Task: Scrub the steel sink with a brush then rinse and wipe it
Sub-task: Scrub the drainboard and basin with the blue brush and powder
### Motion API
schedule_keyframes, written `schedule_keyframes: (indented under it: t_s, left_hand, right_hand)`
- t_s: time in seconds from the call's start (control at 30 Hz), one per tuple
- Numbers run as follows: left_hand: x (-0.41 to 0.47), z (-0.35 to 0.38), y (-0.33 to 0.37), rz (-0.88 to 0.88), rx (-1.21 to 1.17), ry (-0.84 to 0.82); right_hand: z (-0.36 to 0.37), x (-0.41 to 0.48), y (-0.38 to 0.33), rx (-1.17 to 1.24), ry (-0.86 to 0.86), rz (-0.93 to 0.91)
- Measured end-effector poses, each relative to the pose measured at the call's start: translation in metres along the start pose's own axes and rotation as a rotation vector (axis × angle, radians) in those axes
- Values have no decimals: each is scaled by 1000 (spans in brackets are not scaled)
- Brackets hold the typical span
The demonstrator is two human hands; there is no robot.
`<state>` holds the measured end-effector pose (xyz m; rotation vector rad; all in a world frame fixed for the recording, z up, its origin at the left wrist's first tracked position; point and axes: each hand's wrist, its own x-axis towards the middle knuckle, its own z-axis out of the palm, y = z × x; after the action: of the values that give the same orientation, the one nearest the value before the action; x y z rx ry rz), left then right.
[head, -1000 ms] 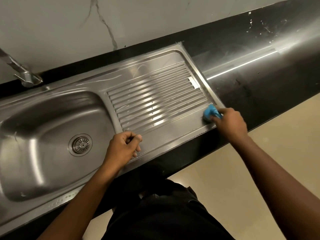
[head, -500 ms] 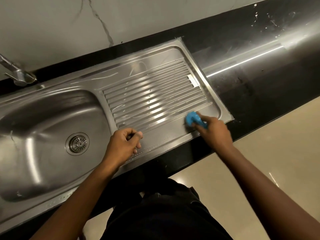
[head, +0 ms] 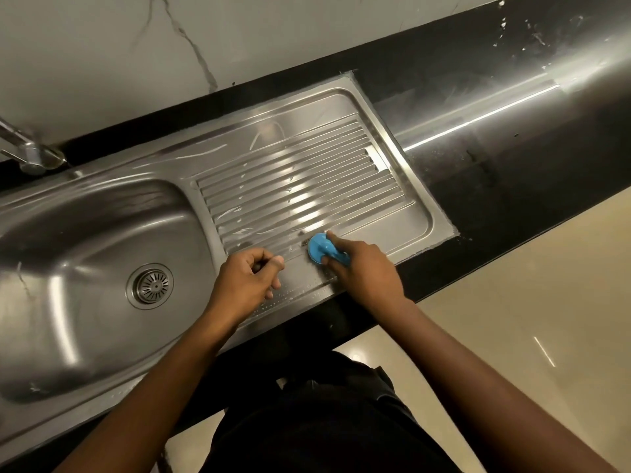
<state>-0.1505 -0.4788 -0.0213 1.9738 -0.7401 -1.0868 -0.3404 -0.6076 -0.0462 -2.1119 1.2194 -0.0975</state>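
Right hand [head: 362,268] grips the blue brush [head: 322,249], fingers wrapped over its back. The brush head sits flat on the steel sink [head: 191,155], at the lower edge of the ribbed drainboard [head: 307,179], centre of frame.

Left hand [head: 246,278] is just left of the brush and rests on the sink's front flange. Fingers are curled in, thumb against the index. It looks empty, but the curl hides the palm, so I can't be sure.

Step in hand looks like scrubbing, drainboard pass. To do it well:
- Stroke along the ribs, not across, so the bristles reach into the grooves.
- Hold the head flat with even pressure. Tilting it only cleans the rib tops.
- Overlap passes from the lower edge toward the upper one, then do the flat border and corners.
- Push loosened residue left toward the bowl [head: 78,240] so rinsing carries it to the drain strainer [head: 150,285].
- Use the left hand as a brace only, clear of the stroke path.

Surface: the steel is glossy, with pale streaks across the ribs and small droplets on the front flange. Likely slick.

Room: tap [head: 30,155] at left edge. Black countertop [head: 512,172] runs to upper right, with white specks near the top corner. Veined marble wall [head: 239,39] fills the top, and pale polished floor [head: 529,302] the lower right.
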Motion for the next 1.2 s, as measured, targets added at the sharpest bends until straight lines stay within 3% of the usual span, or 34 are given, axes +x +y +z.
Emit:
schedule_keyframes:
  t_s: [0.07, 0.23, 0.37, 0.57, 0.7, 0.87, 1.03, 1.2]
  left_hand:
    - [0, 1, 2, -1, 0, 1]
    - [-2, 2, 1, -7, -1, 2]
    - [-3, 5, 2, -8, -3, 0]
    - [1, 11, 4, 0, -5, -18]
    - [2, 13, 8, 11, 9, -27]
    - [2, 15, 11, 16, 7, -6]
    - [0, 17, 10, 6, -2, -10]
    - [3, 19, 12, 13, 0, -16]
  right_hand:
    - [-18, 8, 21, 1, 0, 34]
    - [-85, 39, 80, -22, 183, 218]
    - [-99, 49, 80, 43, 241, 305]
    - [-59, 6, 59, 0, 67, 237]
    - [-85, 7, 66, -152, 9, 252]
    - [-131, 31, 91, -341, 120, 254]
    - [-110, 46, 89, -371, 232, 139]
    - [-121, 38, 86, -436, 162, 180]
